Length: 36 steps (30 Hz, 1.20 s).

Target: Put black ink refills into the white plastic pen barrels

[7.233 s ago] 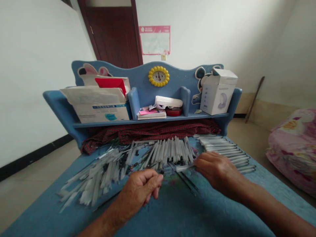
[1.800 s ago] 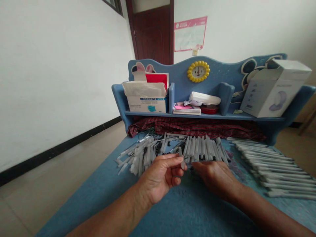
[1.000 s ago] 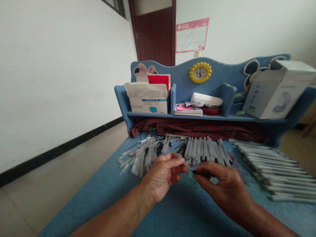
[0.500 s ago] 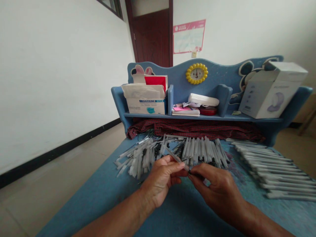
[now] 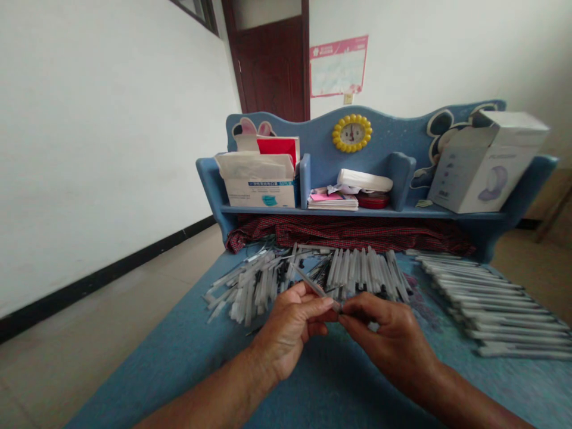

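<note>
My left hand [image 5: 292,325] pinches a translucent pen barrel [image 5: 311,282] between thumb and fingers, its far end slanting up to the left. My right hand [image 5: 384,328] is closed at the barrel's near end, fingertips pressed together; whatever small part they hold there is mostly hidden. Beyond my left hand lies a loose heap of clear pen barrels [image 5: 254,286] mixed with dark pieces. Past my right hand, a row of translucent barrels or caps [image 5: 369,268] lies side by side. Stacked at the right are many assembled-looking pens [image 5: 496,304].
A blue shelf [image 5: 277,210] rises at the desk's back, bearing a face-mask box [image 5: 261,189], papers [image 5: 333,204], a red tin [image 5: 373,201] and a white carton [image 5: 473,170]. Checked red cloth [image 5: 348,230] lies under it. The blue desk [image 5: 179,357] ends at the left above tiled floor.
Both hands stay together at the barrel's near end, the right fingertips slightly closer to the left. The dark bit seen between them earlier is now mostly covered. The view has shifted slightly.
</note>
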Each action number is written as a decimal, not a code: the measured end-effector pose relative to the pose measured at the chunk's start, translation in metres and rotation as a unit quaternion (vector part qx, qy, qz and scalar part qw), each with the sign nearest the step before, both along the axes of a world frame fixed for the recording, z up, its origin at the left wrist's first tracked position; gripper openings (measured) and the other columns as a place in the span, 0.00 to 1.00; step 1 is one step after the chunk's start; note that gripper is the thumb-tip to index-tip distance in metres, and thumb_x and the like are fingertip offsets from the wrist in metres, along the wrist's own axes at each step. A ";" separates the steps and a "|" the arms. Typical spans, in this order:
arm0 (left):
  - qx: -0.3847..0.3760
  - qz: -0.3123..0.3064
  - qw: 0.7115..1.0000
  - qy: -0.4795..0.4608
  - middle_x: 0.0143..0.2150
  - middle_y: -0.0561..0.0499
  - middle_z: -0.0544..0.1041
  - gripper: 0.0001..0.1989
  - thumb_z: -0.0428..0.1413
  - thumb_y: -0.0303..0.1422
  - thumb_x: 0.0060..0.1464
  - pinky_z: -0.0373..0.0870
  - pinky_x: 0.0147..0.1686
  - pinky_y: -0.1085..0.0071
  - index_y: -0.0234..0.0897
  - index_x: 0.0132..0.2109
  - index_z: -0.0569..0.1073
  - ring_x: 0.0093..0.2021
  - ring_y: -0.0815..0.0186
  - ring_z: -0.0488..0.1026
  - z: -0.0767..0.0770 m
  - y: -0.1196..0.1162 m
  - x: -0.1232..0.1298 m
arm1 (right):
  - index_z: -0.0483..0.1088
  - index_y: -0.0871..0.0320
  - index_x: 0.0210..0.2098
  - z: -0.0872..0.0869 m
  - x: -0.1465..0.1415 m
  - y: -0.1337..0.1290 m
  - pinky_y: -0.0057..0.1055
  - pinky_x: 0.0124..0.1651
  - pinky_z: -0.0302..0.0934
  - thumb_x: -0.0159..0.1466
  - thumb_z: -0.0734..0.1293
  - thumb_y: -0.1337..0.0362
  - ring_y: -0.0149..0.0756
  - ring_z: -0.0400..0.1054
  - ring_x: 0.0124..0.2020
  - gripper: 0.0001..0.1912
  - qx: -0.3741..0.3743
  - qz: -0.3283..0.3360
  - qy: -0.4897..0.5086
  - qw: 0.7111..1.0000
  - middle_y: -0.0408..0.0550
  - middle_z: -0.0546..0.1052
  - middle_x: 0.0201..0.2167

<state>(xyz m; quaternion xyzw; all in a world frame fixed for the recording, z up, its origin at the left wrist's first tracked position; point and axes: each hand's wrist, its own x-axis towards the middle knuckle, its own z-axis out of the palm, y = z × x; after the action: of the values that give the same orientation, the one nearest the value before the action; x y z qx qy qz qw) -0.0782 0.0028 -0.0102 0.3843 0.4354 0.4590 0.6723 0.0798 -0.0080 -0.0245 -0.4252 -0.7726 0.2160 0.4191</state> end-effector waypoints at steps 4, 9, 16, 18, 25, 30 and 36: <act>-0.001 0.012 1.000 -0.009 0.30 0.51 0.75 0.11 0.60 0.28 0.42 0.61 0.22 0.79 0.34 0.35 0.67 0.28 0.70 0.72 0.001 0.000 0.000 | 0.68 0.59 0.29 -0.003 0.002 0.002 0.22 0.26 0.56 0.59 0.61 0.69 0.26 0.64 0.22 0.05 0.042 -0.007 -0.027 0.999 0.40 0.70 0.21; -0.002 0.024 1.000 -0.013 0.30 0.50 0.76 0.13 0.60 0.27 0.41 0.61 0.22 0.79 0.34 0.35 0.66 0.28 0.69 0.73 0.001 -0.001 0.000 | 0.69 0.60 0.29 -0.009 0.004 0.005 0.25 0.28 0.57 0.61 0.59 0.67 0.30 0.65 0.24 0.09 0.135 -0.029 -0.107 0.985 0.45 0.71 0.22; 0.008 0.013 1.000 -0.021 0.29 0.51 0.75 0.12 0.60 0.26 0.42 0.60 0.22 0.80 0.34 0.34 0.64 0.28 0.71 0.72 -0.001 0.001 0.001 | 0.67 0.59 0.27 -0.006 0.003 0.004 0.23 0.25 0.55 0.63 0.57 0.66 0.27 0.64 0.21 0.11 0.031 0.001 -0.061 0.998 0.42 0.70 0.20; 0.016 0.011 1.000 -0.022 0.30 0.51 0.75 0.12 0.60 0.26 0.42 0.61 0.23 0.79 0.34 0.34 0.64 0.28 0.71 0.72 -0.001 0.001 0.001 | 0.66 0.59 0.24 -0.005 0.002 0.004 0.22 0.23 0.55 0.62 0.57 0.64 0.26 0.62 0.20 0.13 -0.054 0.027 -0.002 0.998 0.41 0.69 0.18; 0.026 0.017 0.999 -0.011 0.28 0.51 0.75 0.12 0.61 0.27 0.41 0.62 0.24 0.78 0.34 0.34 0.65 0.29 0.69 0.72 -0.001 0.001 0.001 | 0.62 0.61 0.25 -0.006 -0.001 0.008 0.22 0.18 0.55 0.61 0.56 0.51 0.25 0.61 0.14 0.19 -0.336 0.112 0.186 0.916 0.42 0.69 0.16; 0.028 0.014 0.999 -0.002 0.30 0.51 0.75 0.12 0.60 0.27 0.42 0.62 0.24 0.78 0.34 0.34 0.65 0.29 0.70 0.72 -0.004 0.003 0.000 | 0.64 0.62 0.25 -0.010 0.000 0.010 0.22 0.20 0.56 0.56 0.63 0.51 0.25 0.62 0.17 0.18 -0.329 0.118 0.179 0.920 0.42 0.70 0.17; 0.034 0.008 0.999 -0.014 0.29 0.52 0.74 0.12 0.60 0.26 0.42 0.62 0.25 0.78 0.33 0.34 0.65 0.28 0.72 0.71 -0.005 0.002 0.000 | 0.64 0.62 0.25 -0.010 0.000 0.010 0.23 0.18 0.56 0.59 0.58 0.48 0.26 0.62 0.14 0.21 -0.376 0.151 0.205 0.891 0.45 0.71 0.16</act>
<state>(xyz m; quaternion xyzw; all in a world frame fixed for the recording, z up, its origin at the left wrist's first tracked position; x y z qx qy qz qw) -0.0778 0.0052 -0.0152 0.3971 0.4134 0.4845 0.6608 0.0798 0.0024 -0.0344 -0.3757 -0.5853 0.6334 0.3392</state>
